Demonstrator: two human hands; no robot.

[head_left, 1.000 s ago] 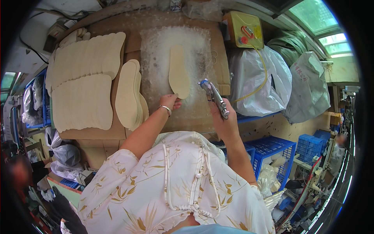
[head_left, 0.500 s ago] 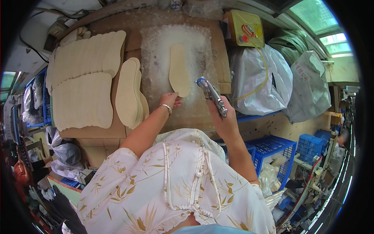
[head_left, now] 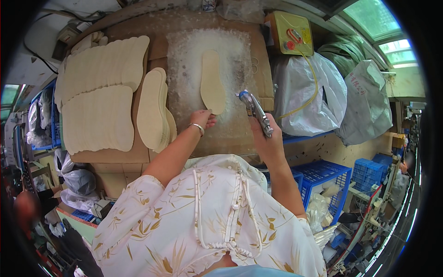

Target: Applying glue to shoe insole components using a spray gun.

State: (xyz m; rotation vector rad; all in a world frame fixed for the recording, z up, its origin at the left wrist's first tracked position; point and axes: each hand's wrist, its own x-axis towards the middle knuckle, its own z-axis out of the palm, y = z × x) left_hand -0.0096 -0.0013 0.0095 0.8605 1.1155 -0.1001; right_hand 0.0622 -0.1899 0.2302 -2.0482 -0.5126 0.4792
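Note:
A single cream insole (head_left: 212,83) lies flat on a whitened, residue-covered patch of the cardboard-topped table (head_left: 191,145). My left hand (head_left: 203,118) pinches its near end between thumb and fingers. To the right of the insole, my right hand (head_left: 269,141) is wrapped round a silver spray gun (head_left: 256,113) with a blue ring at its nozzle end. The gun is held off the table, its nozzle toward the far left. A short stack of insoles (head_left: 153,108) sits just left of the patch.
Overlapping rows of insoles (head_left: 99,117) cover the table's left side. At the far right stands a yellow can (head_left: 290,34) with a yellow hose (head_left: 315,87) running from it over a white plastic bag (head_left: 307,104). A blue crate (head_left: 325,177) is below, to my right.
My right hand has shifted the spray gun slightly right and nearer to me, away from the insole. My left hand stays at the insole's near end.

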